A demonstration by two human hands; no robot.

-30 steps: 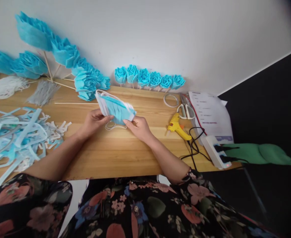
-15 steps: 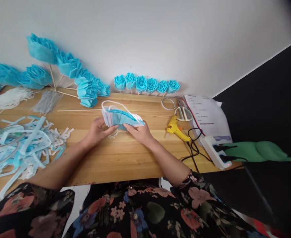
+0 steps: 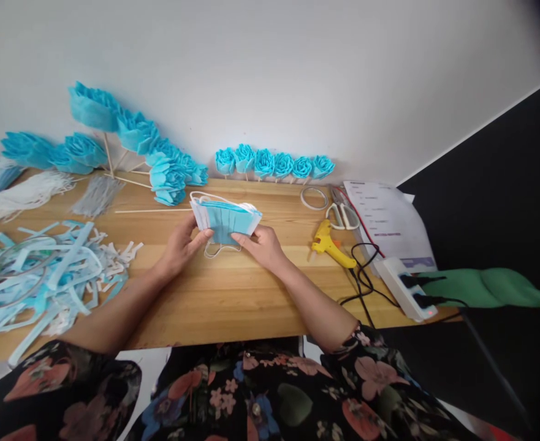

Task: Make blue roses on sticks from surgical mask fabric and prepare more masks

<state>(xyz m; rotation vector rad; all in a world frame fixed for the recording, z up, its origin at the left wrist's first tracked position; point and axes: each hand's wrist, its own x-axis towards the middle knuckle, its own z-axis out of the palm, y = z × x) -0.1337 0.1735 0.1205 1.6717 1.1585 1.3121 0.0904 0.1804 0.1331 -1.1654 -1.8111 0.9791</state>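
A stack of light-blue face masks (image 3: 226, 222) with white ear loops is held up above the wooden table, its blue face toward me. My left hand (image 3: 184, 242) grips the stack's left end, thumb on the front. At the other end my right hand (image 3: 261, 248) holds it the same way, fingers mostly hidden behind. Loose ear loops arch over the top and hang below. Behind my left hand a thin wooden stick (image 3: 152, 211) lies on the table.
Cut blue and white strips (image 3: 53, 275) pile at left, near bundled white cords (image 3: 28, 193). Blue flowers on sticks (image 3: 264, 163) line the wall. Rightward are a yellow glue gun (image 3: 328, 245), scissors (image 3: 342, 216), a tape ring (image 3: 314, 198), printed paper (image 3: 384, 220) and a power strip (image 3: 405, 291).
The mask stack has tipped so more of its blue front faces me, and its right end has come slightly inward. My view has shifted a little.
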